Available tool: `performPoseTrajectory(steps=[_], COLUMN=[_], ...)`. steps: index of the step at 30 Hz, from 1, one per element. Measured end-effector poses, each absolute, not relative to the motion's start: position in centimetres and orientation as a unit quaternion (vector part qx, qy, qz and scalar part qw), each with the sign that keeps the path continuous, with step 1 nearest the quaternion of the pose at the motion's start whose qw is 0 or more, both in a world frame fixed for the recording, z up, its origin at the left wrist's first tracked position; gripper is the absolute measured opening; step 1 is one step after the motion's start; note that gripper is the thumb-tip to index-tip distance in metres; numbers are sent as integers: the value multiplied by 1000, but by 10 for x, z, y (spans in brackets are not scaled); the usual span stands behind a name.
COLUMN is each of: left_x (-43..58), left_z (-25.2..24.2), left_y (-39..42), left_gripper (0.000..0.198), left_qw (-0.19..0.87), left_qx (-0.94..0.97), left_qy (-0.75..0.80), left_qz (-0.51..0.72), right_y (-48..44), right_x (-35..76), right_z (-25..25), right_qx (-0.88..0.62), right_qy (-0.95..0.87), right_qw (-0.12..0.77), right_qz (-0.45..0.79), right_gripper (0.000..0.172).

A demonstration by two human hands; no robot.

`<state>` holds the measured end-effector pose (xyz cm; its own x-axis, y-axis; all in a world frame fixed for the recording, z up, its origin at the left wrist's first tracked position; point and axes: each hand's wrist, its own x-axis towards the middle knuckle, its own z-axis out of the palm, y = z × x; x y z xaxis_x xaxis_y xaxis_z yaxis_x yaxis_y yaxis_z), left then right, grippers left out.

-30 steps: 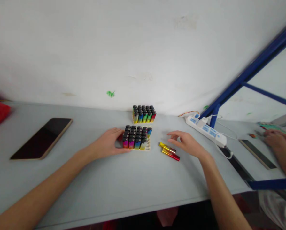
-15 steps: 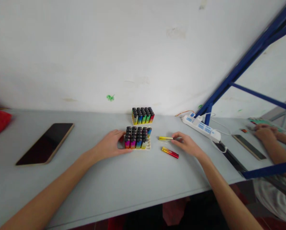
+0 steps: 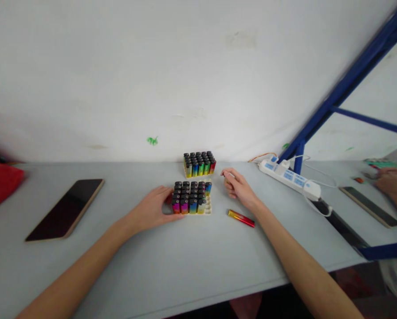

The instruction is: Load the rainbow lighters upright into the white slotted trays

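My left hand [image 3: 155,206] curls around the left end of a white tray [image 3: 208,206], thumb along its front edge and fingers behind. Upright lighters [image 3: 189,197] with black tops and coloured bodies fill most of this tray; several round slots show on its right side, with one blue lighter [image 3: 208,189] at the back of that column. My right hand [image 3: 238,188] is closed, raised a little to the right of the tray; the yellow lighter in it is mostly hidden by the fingers. A red and yellow lighter [image 3: 241,218] lies on the table below that hand.
Behind stands a second tray of lighters [image 3: 200,164], near the wall. A dark phone [image 3: 65,209] and red cloth [image 3: 1,184] lie left. At right are a white power strip [image 3: 289,177] with cables, a blue metal frame [image 3: 338,102], another phone [image 3: 369,206] and another person's hand [image 3: 393,180].
My right hand has taken the yellow lighter off the table and moved up and left, closer to the tray. My left hand stays at the tray. The view has shifted slightly.
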<state>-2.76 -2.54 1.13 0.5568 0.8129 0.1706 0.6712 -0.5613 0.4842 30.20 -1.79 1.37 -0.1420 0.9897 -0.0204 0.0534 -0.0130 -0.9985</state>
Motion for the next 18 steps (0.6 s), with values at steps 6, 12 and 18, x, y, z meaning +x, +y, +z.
performPoseTrajectory(steps=[6, 12, 18], left_x=[-28, -30, -30], left_z=[16, 18, 18], left_y=[-27, -26, -25], left_gripper=[45, 51, 47], left_qw=[187, 207, 184], left_qx=[860, 857, 859], left_qy=[441, 437, 444], left_qz=[178, 181, 177], right_y=[-37, -41, -43], right_x=[295, 285, 285], right_z=[12, 14, 15], right_qx=[-544, -567, -560], right_qy=[-642, -642, -641], right_qw=[435, 439, 457], right_qz=[321, 272, 257], right_gripper=[54, 38, 35])
